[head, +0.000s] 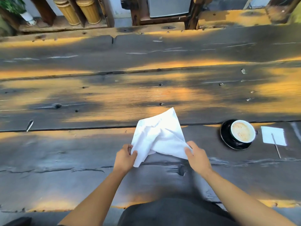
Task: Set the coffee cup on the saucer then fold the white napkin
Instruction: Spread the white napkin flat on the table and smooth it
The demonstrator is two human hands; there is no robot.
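The white napkin (160,136) is crumpled and lifted off the wooden table, its far corner pointing away from me. My left hand (124,156) pinches its near left corner. My right hand (197,156) pinches its near right corner. To the right, the coffee cup (242,131), white inside and full of milky coffee, sits on the dark saucer (227,137).
A small white paper square (273,135) with a thin wooden stir stick (276,145) across it lies right of the saucer. The dark, worn plank table (146,88) stretches far ahead. Bamboo-look cylinders (78,10) and wooden posts stand beyond its far edge.
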